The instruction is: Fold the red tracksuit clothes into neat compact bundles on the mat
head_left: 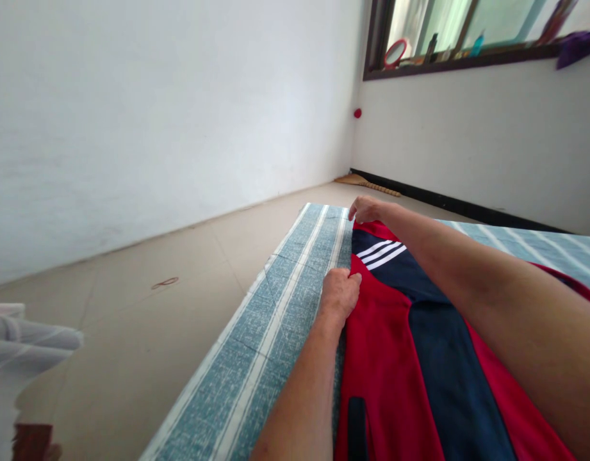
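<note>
A red and dark blue sports jacket (385, 333) with three white stripes lies spread on a blue-grey striped cloth (275, 301). My left hand (340, 293) is closed on the jacket's left edge, just below the white stripes. Farther away, my right hand (366, 209) pinches the jacket's far corner, where a bit of red fabric shows beneath the fingers. My right forearm crosses over the jacket and hides part of it. A short black strip (357, 428) shows on the red fabric near the bottom of the view.
Left of the cloth's edge is a tiled floor (198, 256) with a thin loop (164, 282) on it. White fabric (25, 358) juts in at lower left. A broom (366, 184) lies by the far corner. A red-framed mirror (395, 53) and bottles stand on the window sill.
</note>
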Motion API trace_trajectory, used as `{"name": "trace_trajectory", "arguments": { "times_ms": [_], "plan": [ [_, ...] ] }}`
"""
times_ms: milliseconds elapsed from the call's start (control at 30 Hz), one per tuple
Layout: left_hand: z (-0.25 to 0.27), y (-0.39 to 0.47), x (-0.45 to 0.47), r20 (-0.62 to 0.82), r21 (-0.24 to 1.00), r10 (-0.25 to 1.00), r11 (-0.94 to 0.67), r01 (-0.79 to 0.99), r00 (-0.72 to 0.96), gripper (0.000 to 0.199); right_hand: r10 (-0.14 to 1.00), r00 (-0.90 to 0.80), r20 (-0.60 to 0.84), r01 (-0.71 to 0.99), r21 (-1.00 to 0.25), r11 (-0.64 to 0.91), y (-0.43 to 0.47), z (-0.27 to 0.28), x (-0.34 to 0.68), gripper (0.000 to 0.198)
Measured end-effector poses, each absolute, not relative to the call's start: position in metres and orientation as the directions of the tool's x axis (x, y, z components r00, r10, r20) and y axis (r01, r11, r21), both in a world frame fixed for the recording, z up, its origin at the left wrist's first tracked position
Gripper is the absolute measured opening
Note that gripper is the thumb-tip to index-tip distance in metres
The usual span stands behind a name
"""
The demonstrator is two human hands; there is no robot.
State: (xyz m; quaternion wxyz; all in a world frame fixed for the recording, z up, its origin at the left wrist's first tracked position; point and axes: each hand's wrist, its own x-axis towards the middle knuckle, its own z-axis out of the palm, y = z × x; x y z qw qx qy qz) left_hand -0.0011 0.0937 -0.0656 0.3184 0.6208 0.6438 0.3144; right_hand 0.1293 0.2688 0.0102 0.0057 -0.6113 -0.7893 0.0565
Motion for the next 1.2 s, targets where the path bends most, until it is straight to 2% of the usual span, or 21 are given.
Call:
{"name": "trace_trajectory", "arguments": {
  "times_ms": [133,367,500,600,700,867,1067,1200],
  "plan": [
    [-0.064,0.093,-0.001,-0.019,0.786,1.000,0.029,0.618,-0.023,0.027,0.955,-0.249,-0.159,0.967,0.012,0.254,0.260,0.019,0.124,0.019],
    [-0.058,0.091,-0.001,-0.025,0.736,1.000,0.029,0.677,-0.016,0.024,0.944,-0.326,-0.041,0.926,0.187,0.328,0.244,0.028,0.115,0.025],
    [-0.050,0.086,0.001,-0.026,0.689,1.000,0.028,0.724,-0.014,0.025,0.940,-0.339,-0.019,0.912,0.237,0.334,0.244,0.019,0.116,0.027],
    [-0.044,0.081,0.003,-0.013,0.619,1.000,0.022,0.785,-0.017,0.028,0.943,-0.333,0.005,0.914,0.246,0.322,0.247,0.007,0.119,0.029],
    [-0.039,0.075,0.005,0.017,0.488,1.000,0.011,0.873,-0.022,0.030,0.945,-0.326,0.011,0.919,0.240,0.314,0.250,-0.003,0.121,0.031],
    [-0.035,0.068,0.005,0.047,0.333,0.999,-0.006,0.943,-0.010,0.021,0.937,-0.348,-0.027,0.916,0.205,0.346,0.253,-0.008,0.124,0.037],
    [-0.037,0.068,0.003,0.048,0.311,0.998,-0.058,0.949,0.046,0.025,0.894,-0.427,-0.138,0.880,0.163,0.446,0.255,0.003,0.122,0.048],
    [-0.038,0.068,0.003,0.057,0.306,0.997,-0.071,0.950,0.056,0.026,0.887,-0.442,-0.137,0.875,0.150,0.459,0.255,0.005,0.118,0.042]
  ]
}}
